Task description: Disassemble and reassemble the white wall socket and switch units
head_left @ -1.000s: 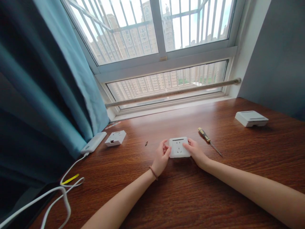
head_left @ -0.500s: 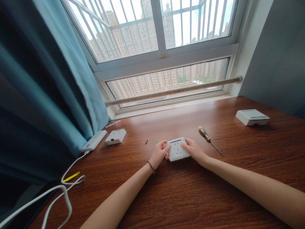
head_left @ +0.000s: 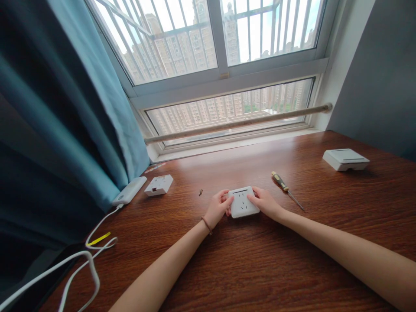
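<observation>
A white wall socket [head_left: 239,208] with several slots is held between my two hands, its face turned up toward me. My left hand [head_left: 219,204] grips its left edge, thumb on the front and fingers curled behind. On the opposite edge, my right hand [head_left: 264,202] closes round it with the thumb near the slots; its other fingers are mostly hidden. To the right of the right hand lies a screwdriver [head_left: 282,183] with a yellow and dark handle. Small screws [head_left: 200,192] lie left of the left hand.
A white mounting box [head_left: 159,185] sits at the left, beside a white power bank [head_left: 131,190] with a white cable [head_left: 73,256]. Another white switch or socket unit [head_left: 346,159] stands at the far right of the wooden table [head_left: 247,268]. Blue curtain [head_left: 97,108] hangs along the left.
The view has shifted very slightly. Both hands keep the same hold on the wall socket, and the other things stay in place.
</observation>
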Motion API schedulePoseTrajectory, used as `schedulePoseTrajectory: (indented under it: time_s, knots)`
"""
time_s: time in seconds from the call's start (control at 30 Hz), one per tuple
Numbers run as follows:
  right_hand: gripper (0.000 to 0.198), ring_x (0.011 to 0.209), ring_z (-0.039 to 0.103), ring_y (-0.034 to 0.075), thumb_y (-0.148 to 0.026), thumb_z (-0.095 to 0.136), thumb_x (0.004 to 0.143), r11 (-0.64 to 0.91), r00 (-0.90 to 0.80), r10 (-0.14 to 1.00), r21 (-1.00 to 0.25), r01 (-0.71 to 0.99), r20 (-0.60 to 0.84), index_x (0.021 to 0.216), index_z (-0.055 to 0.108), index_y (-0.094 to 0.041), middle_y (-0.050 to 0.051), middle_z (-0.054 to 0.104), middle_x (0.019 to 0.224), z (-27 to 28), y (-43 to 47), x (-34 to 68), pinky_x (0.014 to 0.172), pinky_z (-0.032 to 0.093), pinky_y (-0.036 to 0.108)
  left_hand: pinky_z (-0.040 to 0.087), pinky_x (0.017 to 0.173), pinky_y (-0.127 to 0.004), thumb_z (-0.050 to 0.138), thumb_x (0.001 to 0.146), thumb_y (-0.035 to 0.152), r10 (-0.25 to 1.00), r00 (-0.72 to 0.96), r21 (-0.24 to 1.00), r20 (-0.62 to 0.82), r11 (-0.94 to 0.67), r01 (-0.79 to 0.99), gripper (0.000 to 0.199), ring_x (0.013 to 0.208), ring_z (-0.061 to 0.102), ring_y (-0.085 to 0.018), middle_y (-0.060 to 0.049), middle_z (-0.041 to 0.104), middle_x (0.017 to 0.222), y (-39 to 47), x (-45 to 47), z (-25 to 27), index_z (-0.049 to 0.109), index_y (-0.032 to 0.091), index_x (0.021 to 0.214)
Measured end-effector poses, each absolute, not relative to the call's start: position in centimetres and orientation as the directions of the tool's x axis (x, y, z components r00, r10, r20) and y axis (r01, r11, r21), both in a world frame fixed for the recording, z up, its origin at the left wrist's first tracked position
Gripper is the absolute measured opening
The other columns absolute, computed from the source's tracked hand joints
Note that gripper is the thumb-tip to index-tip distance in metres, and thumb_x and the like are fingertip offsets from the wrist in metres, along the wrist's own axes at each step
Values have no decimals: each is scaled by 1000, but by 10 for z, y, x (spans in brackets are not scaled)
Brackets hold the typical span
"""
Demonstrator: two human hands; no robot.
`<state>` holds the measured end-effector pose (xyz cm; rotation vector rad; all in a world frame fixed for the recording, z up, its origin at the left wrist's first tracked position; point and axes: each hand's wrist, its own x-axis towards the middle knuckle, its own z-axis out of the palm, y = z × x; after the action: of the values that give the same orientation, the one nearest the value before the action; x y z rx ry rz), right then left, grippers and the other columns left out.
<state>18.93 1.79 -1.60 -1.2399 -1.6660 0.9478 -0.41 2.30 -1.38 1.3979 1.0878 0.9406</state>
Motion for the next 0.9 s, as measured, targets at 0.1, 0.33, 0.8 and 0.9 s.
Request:
schedulePoseTrajectory:
  time_s: [0.1,0.33,0.8,0.9]
  knots:
    - [16,71,57,18,-24,49,74,233,-139,971,-899,370,195,80,61,-14,6,66,78,-15,15,189,64,44,28,37,33,-18,62,69,46,962,272,993,-19,-13,116,53,34,46,-7,8,49,48,23,-4,-13,48,11,105]
    - [22,80,58,18,-22,49,75,238,-113,971,-904,356,211,95,56,-16,5,64,90,-19,15,189,72,45,29,38,35,-18,64,68,44,963,268,992,-7,-26,121,51,35,46,-7,8,49,48,21,-3,-10,51,12,106]
    - [25,77,57,18,-25,44,79,266,-106,964,-895,357,244,97,58,-14,4,63,85,-22,16,189,69,43,28,39,35,-17,62,71,43,960,279,992,22,-55,109,49,37,47,-6,6,52,54,18,-2,-8,51,12,107]
    - [25,77,57,18,-24,44,79,268,-98,963,-891,367,250,98,57,-14,5,63,85,-21,16,189,69,42,27,40,35,-17,61,71,43,960,278,992,36,-68,108,48,38,48,-5,4,53,60,18,-2,-9,51,13,107]
